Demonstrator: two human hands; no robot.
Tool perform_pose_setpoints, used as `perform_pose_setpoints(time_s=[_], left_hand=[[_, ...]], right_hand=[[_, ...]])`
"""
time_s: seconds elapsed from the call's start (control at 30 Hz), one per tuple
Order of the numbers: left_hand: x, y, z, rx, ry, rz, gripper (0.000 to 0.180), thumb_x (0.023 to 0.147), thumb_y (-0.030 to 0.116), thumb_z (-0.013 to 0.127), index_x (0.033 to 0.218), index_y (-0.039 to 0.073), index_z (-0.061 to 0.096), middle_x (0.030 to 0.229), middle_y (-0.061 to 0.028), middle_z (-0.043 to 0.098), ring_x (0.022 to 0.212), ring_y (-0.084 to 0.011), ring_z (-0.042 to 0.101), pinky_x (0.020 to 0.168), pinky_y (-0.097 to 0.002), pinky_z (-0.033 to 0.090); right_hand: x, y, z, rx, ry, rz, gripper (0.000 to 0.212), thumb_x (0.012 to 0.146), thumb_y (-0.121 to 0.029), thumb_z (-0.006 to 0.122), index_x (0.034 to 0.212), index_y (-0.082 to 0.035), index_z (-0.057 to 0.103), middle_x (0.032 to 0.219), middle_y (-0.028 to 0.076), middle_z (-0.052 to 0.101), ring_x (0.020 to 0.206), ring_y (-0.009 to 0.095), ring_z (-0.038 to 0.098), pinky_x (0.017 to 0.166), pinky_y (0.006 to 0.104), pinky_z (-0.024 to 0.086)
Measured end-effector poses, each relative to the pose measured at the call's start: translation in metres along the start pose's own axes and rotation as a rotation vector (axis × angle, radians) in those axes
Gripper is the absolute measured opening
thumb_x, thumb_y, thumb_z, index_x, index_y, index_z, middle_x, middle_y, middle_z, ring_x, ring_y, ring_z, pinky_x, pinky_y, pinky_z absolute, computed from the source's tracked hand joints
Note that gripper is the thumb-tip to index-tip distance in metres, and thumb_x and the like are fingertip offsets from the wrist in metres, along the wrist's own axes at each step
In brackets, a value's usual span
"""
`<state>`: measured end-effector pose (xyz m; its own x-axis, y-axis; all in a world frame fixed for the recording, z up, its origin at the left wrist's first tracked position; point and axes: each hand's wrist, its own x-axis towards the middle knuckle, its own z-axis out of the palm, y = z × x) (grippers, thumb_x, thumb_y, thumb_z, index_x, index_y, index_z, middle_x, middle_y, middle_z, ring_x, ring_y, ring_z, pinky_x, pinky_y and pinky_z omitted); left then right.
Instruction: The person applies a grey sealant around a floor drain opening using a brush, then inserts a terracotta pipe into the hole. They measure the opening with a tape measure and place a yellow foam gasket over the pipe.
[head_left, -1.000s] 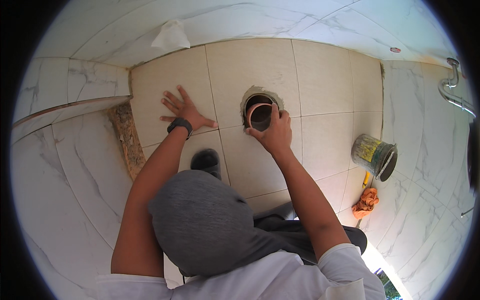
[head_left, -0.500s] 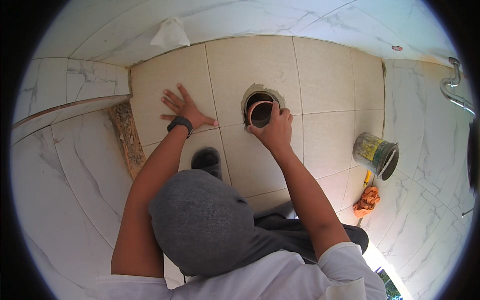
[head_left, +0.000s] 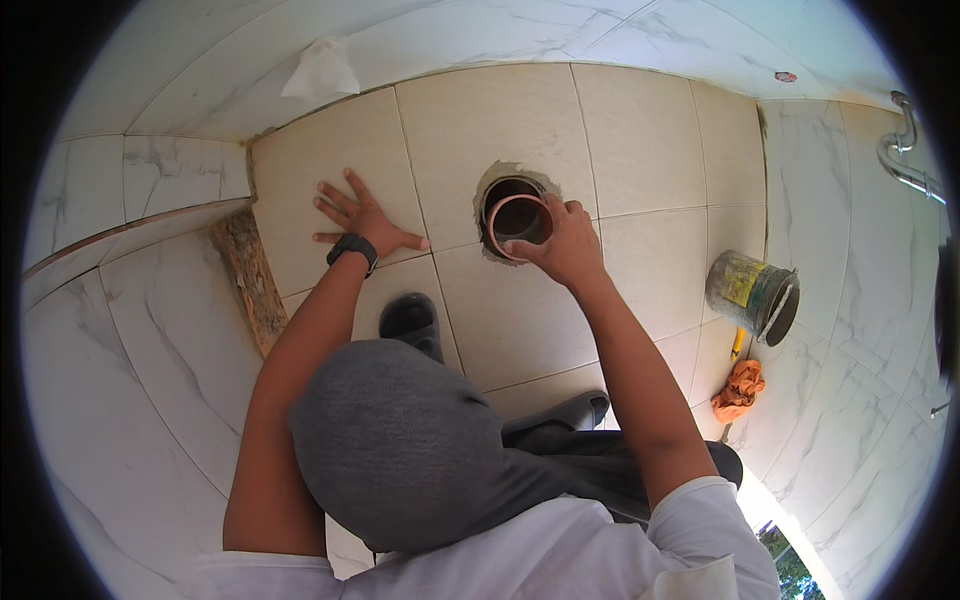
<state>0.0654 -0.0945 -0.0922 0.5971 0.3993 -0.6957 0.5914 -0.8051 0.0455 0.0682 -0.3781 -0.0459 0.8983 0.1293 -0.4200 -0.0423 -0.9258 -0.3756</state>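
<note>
My right hand [head_left: 572, 243] grips the rim of a reddish-brown pipe piece [head_left: 497, 213], thumb inside the ring and fingers round its outer right side. The ring sits at the mouth of a round drain hole [head_left: 514, 186] in the tiled floor, a little toward me. Dark space shows between the ring and the far side of the hole. Rough grey mortar [head_left: 512, 169] surrounds the opening. To the left my left hand [head_left: 366, 222] lies flat on a beige tile [head_left: 300, 160], fingers spread, holding nothing. A dark watch is on that wrist.
A dirty bucket [head_left: 735, 283] lies on its side at the right wall. Near it are a yellow-handled tool [head_left: 738, 344] and a crumpled orange cloth [head_left: 738, 392]. White paper [head_left: 322, 70] is at the far wall. A chrome pipe [head_left: 905, 172] juts from the right wall.
The view has shifted slightly. My right hand has turned a little round the ring, which now tilts less and shows its opening more fully. My left hand stays planted on the tile.
</note>
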Motion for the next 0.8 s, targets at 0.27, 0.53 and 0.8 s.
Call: perform_pose_setpoints(time_s=[0.27,0.53,0.8], left_hand=[[0.003,0.001,0.002,0.025,-0.016,-0.009,0.18,0.036,0.064,0.096,0.151,0.011,-0.033,0.153,-0.0358,-0.034,0.144,-0.0509,-0.03,0.102,-0.0838,0.004],[0.008,-0.001,0.01,0.062,0.03,-0.007,0.178,0.038,0.063,0.096,0.153,0.012,-0.03,0.154,-0.036,-0.03,0.146,-0.051,-0.024,0.103,-0.083,0.009],[0.008,-0.001,0.009,0.061,0.036,-0.016,0.178,0.038,0.063,0.097,0.153,0.011,-0.03,0.154,-0.036,-0.031,0.146,-0.051,-0.024,0.103,-0.0832,0.009]], right_hand=[[0.013,0.056,-0.058,0.001,-0.088,-0.091,0.069,0.074,-0.017,0.082,0.137,-0.011,0.056,0.118,0.016,0.064,0.102,0.031,0.066,0.088,0.0413,0.055],[0.031,0.017,-0.024,-0.46,-0.18,-0.55,0.101,0.061,-0.025,0.093,0.149,-0.022,0.043,0.133,0.008,0.054,0.124,0.029,0.053,0.097,0.0401,0.051],[0.037,0.007,-0.029,-0.672,-0.292,-0.666,0.111,0.056,-0.034,0.095,0.151,-0.02,0.04,0.135,0.006,0.053,0.125,0.025,0.05,0.096,0.0366,0.047]])
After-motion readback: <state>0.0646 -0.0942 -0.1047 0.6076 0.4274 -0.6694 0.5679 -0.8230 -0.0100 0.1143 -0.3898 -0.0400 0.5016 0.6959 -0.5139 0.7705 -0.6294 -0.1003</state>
